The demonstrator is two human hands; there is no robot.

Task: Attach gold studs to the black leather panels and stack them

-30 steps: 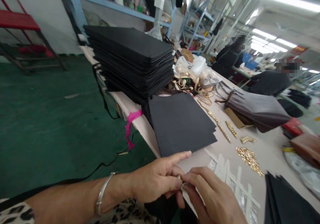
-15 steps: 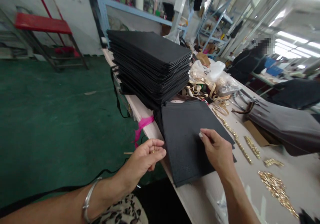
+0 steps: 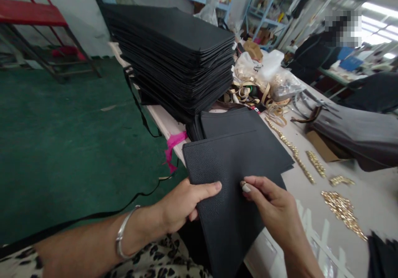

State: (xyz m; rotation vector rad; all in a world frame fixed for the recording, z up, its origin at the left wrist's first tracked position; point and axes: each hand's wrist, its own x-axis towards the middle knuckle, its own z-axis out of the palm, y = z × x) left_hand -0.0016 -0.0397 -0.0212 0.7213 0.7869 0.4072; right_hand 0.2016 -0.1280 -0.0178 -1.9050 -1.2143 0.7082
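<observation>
A black panel (image 3: 230,228) is held in the left hand (image 3: 183,203); a metal piece (image 3: 243,183) is pinched in the right hand (image 3: 275,205).
The panel's left edge is grasped by the left fingers, the thumb being laid on its grained face; the piece is clasped between right thumb and forefinger over the panel, and whether the panel is touched by it cannot be told. The panel is held at the edge of the surface (image 3: 309,195), a low pile (image 3: 245,122) being overlapped in view by its far part. Behind the pile, a tall stack (image 3: 174,71) is set. To the right, a long gold row (image 3: 289,147) and a loose gold heap (image 3: 343,211) are laid out, near a bag (image 3: 357,133).
</observation>
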